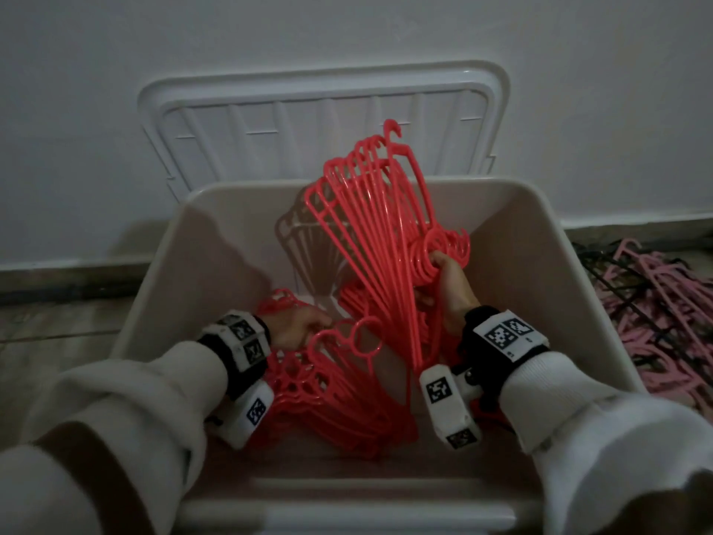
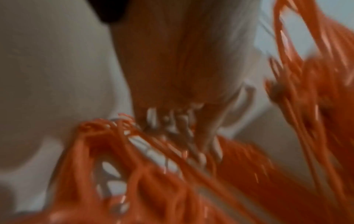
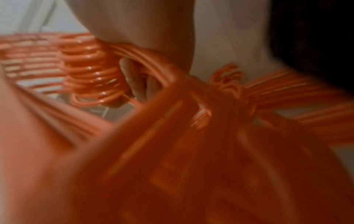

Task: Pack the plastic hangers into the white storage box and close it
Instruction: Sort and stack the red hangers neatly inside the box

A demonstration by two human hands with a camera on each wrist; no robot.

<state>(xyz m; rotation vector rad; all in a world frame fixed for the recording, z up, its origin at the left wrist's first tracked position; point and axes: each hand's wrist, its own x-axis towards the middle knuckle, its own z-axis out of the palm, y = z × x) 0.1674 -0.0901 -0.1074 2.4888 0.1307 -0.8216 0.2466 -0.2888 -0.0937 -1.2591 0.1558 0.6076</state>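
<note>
The white storage box (image 1: 540, 210) stands open before me, its lid (image 1: 308, 121) propped against the wall behind it. My right hand (image 1: 443, 279) grips a fanned bundle of red plastic hangers (image 1: 370, 210) near their round hooks, tilted up over the middle of the box. In the right wrist view my right hand (image 3: 138, 81) curls around the stacked hooks (image 3: 90, 72). Lower left inside the box lies a pile of red hangers (image 1: 328, 399). My left hand (image 1: 301, 326) reaches into that pile and holds its top hangers. The left wrist view is blurred, showing the left hand (image 2: 178, 121) among hangers (image 2: 153, 181).
To the right of the box, on the floor, lie several pink hangers (image 1: 663, 303) tangled with a black wire rack (image 1: 617, 272). A white wall rises close behind the lid. Bare box floor shows at the front right.
</note>
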